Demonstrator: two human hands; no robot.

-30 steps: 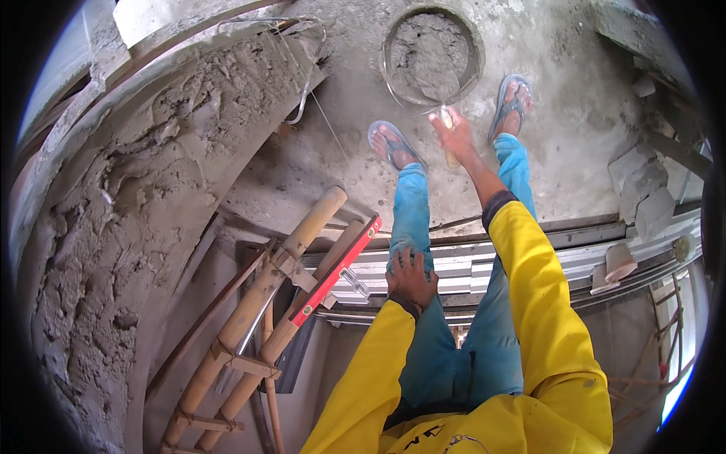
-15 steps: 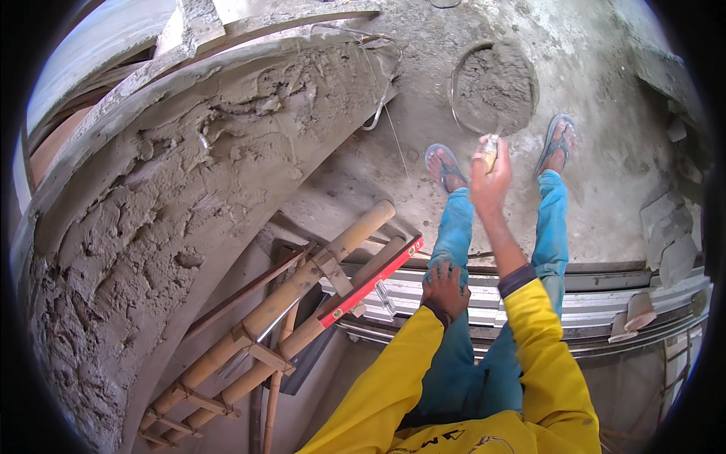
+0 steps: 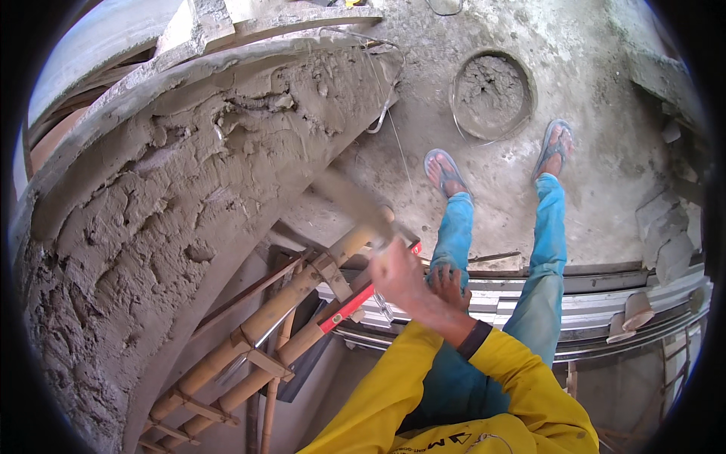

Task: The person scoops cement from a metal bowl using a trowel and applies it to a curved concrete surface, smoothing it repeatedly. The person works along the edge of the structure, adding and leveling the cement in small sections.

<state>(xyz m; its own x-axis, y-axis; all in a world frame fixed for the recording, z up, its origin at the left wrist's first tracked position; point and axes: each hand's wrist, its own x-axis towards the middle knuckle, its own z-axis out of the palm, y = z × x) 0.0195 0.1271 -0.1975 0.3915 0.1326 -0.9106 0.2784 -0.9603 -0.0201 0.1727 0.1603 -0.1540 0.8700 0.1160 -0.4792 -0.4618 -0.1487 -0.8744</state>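
Note:
My right hand grips a trowel, its blade smeared by motion and pointing up and left toward the curved wall. That forearm crosses over my left one. With fingers spread, my left hand lies on my left knee, partly covered by the right wrist. Rough wet mortar coats the curved surface on the left, lumpy with hollows and ridges. On the floor ahead stands a round bucket with grey mortar inside.
A bamboo ladder leans at the lower left, with a red spirit level along it. Stacked metal profiles run beneath my legs. Broken slabs lie at the right, and a cord hangs by the curved edge.
My right hand has swung left from the bucket with the trowel, and now passes over the ladder. The left hand stays on the knee.

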